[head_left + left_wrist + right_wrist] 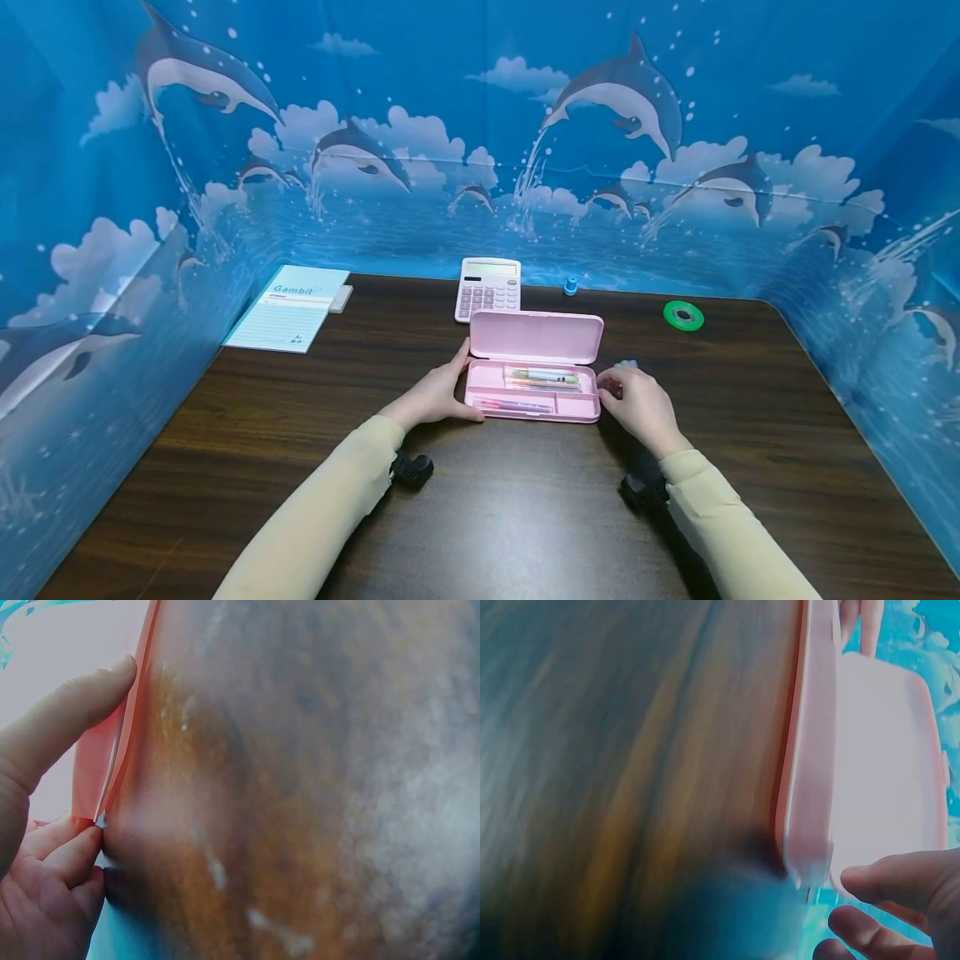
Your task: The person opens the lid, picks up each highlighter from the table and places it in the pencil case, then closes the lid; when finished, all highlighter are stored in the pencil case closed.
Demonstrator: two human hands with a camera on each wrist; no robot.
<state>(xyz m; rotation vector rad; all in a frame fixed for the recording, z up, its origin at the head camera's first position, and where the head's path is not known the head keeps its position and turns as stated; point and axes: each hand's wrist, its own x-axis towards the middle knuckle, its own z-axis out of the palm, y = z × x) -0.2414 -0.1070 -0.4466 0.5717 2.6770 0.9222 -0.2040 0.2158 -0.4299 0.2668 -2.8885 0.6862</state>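
A pink pencil case point(577, 407) sits on the table with its lid point(536, 336) raised. Several pens point(543, 377) lie in its rear compartment, and slim pens point(516, 407) are in the front one. My left hand point(435, 397) grips the left end of the case, thumb on the front edge, other fingers around the side. In the left wrist view the thumb point(90, 694) presses the pink rim. At the case's right end is my right hand point(641, 408), its fingers loosely bent with nothing visible between them. A small bluish thing point(626, 363), mostly hidden, shows behind that hand.
A white calculator point(489, 283) stands just behind the lid. Farther back are a small blue object point(570, 286) and a green ring-shaped roll point(683, 316). A light-blue notebook point(288, 308) lies at the back left, a white object point(341, 298) beside it. Dolphin-print curtains surround the table.
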